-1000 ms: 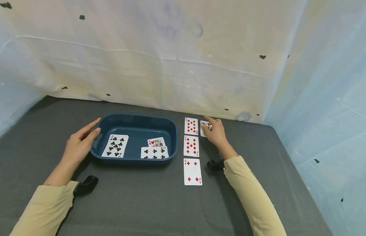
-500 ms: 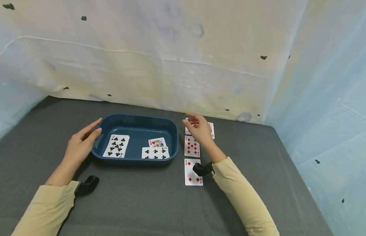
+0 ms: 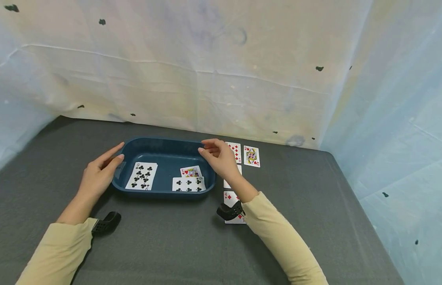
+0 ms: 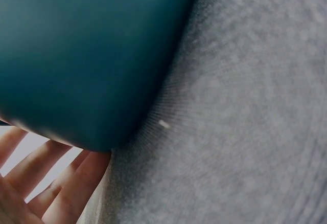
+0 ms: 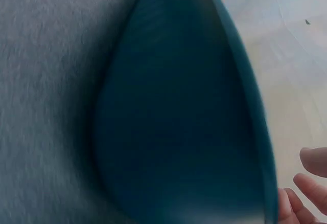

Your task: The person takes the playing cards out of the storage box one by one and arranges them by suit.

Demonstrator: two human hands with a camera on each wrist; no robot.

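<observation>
the fingers of the right hand (image 3: 219,158) are lying loosely curled over the far right corner of the blue tray (image 3: 164,144), gripping nothing; whether the fingertips are touching the rim cannot be told; the fingers of the left hand (image 3: 98,174) are stretching out straight and resting flat against the tray's left wall, grasping nothing; in the left wrist view the same fingers (image 4: 30,183) are showing under the tray's rounded corner (image 4: 92,65); inside the tray a nine of clubs (image 3: 141,176) is lying at the left, and a king of hearts (image 3: 190,171) is lying just behind another clubs card (image 3: 188,184) at the right; just beside the tray's right side a column of diamond cards is running toward the person, the far one (image 3: 235,151) and the four of diamonds (image 3: 229,197) partly hidden by the right arm; a queen card (image 3: 251,156) is sitting beside the far diamond card; everything is resting on the grey table (image 3: 171,245).
</observation>
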